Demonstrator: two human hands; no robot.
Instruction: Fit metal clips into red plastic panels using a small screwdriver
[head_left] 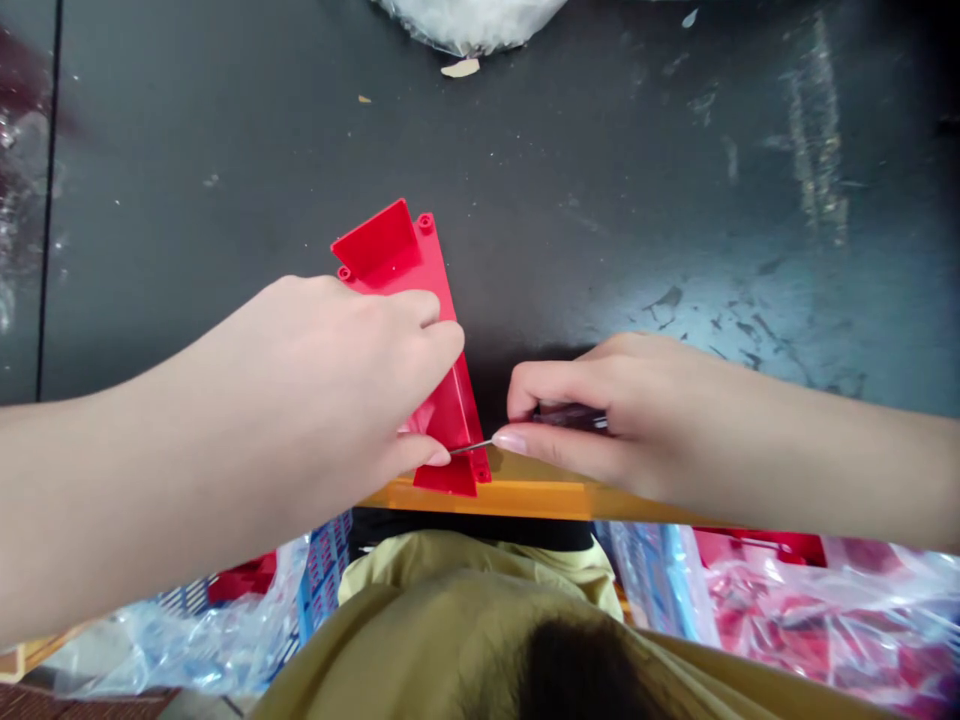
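Observation:
A red plastic part [442, 285] with raised end walls and small round screw bosses lies tilted at the table's front edge. My left hand [352, 370] is closed over its left side and covers much of it. In my right hand [600, 410] is a thin-bladed tool [472, 447], gripped between thumb and curled fingers. Its narrow metal blade reaches left to the part's near end, with the tip beside my left thumb. Most of the tool's handle is hidden by my fingers, so I cannot tell its exact kind.
The dark tabletop [247, 190] has an orange-yellow front edge [540, 497]. A clear plastic bag with white contents [480, 20] sits at the back. Below, blue crates [326, 565] lined with clear plastic stand on both sides; red parts [817, 600] fill the right one.

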